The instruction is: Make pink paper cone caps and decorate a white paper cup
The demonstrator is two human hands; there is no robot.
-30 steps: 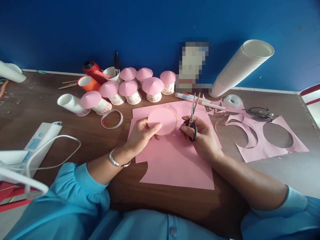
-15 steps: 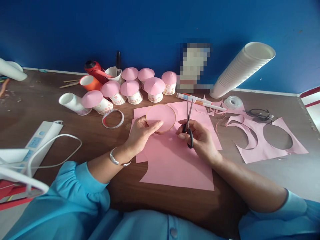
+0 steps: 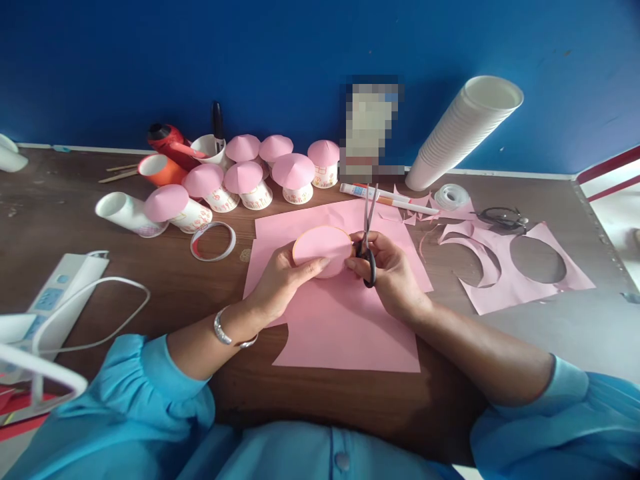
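Note:
Between the thumb and fingers of my left hand (image 3: 283, 283) is a pink paper circle (image 3: 323, 245) with a thin orange-yellow edge line. My right hand (image 3: 395, 277) grips black-handled scissors (image 3: 369, 233), their blades pointing up and away from me. The right thumb and fingertips come up to the right edge of the circle and seem to touch it. Under both hands lie pink paper sheets (image 3: 350, 333). A white ring (image 3: 213, 241) with red inside rests on the table left of the sheets.
Behind stand several paper cups with pink cone roofs (image 3: 293, 172). A tall stack of white cups (image 3: 465, 130) leans at the back right. Cut pink paper (image 3: 533, 293), a tape roll (image 3: 451, 197) and glasses (image 3: 503, 219) lie right. A power strip (image 3: 65, 293) with cable sits left.
My right hand with the scissors has come closer to the circle, and its fingertips now reach the edge. The circle has tilted flatter. The whole view has shifted slightly.

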